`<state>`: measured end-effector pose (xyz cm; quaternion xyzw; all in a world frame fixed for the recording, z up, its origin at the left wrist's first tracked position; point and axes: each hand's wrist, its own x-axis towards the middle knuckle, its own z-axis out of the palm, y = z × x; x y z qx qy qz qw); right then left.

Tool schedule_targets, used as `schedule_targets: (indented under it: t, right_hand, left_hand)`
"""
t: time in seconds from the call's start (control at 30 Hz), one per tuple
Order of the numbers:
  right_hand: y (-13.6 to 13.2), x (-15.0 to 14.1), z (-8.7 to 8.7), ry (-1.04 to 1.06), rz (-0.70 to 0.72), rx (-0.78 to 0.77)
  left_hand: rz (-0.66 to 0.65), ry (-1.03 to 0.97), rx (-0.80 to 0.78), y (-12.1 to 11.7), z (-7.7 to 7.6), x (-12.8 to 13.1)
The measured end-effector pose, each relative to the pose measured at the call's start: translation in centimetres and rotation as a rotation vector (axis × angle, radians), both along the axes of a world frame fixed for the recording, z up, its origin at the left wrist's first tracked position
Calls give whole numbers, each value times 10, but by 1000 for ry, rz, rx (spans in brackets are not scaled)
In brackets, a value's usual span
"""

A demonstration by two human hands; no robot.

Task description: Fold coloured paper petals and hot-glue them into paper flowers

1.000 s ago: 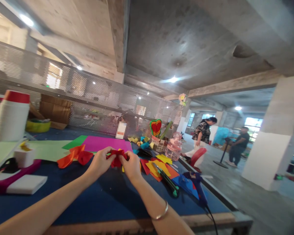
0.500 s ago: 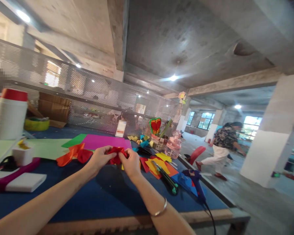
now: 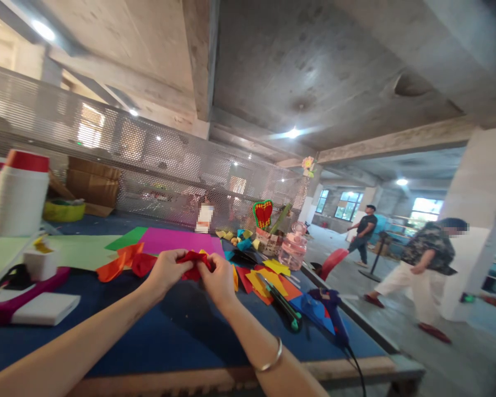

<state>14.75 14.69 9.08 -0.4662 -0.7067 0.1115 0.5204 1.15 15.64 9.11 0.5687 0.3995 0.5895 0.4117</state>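
Observation:
A crumpled piece of red paper (image 3: 196,266) is held up over the blue tabletop (image 3: 182,325). My left hand (image 3: 168,271) pinches its left side, and my right hand (image 3: 218,280) grips the right side with thumb and fingers. Both hands are closed, and parts of the paper are hidden behind the fingers. Just left of my left hand lie a folded red piece (image 3: 143,264) and an orange one (image 3: 118,264). To the right of my right hand are yellow paper pieces (image 3: 268,282), with a green-and-black cutter (image 3: 287,311) resting over them.
A blue glue gun (image 3: 334,311) with a black cord lies at the table's right edge. Behind stand a pink bottle (image 3: 292,251) and a basket (image 3: 268,241). Purple sheets (image 3: 179,241), white stacked cups (image 3: 19,196) and a white box (image 3: 45,307) are leftward. Two people walk beyond the table.
My fingers have shifted slightly on the red paper, which stays between both hands. In the background, one person has walked to the right, and a second person in dark clothes has come into view.

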Motion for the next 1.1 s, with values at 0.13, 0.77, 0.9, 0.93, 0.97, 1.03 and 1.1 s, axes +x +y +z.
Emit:
schedule_targets:
  t: [0.13,0.77,0.9,0.93,0.97,1.03,1.1]
  right_hand:
    - [-2,-2,-2,-84,-18,77]
    - [-6,3,4,-221,157,237]
    - [-3,3,5,-63,155,218]
    - [-2,4,5,-15,166,202]
    - [-1,4,5,31,177,182]
    - [1,5,6,106,200,138]
    - [1,5,7,164,235,92]
  left_hand:
    - [70,90,40,2,-4,-1]
    - [8,285,-25,7,-6,-9]
    - [-60,211,-5,0,4,-9]
    - [-81,203,14,-1,6,-8]
    - [-98,194,42,-3,8,-7]
    - [-118,174,114,-4,8,-6]
    - [-120,166,170,-4,7,-4]
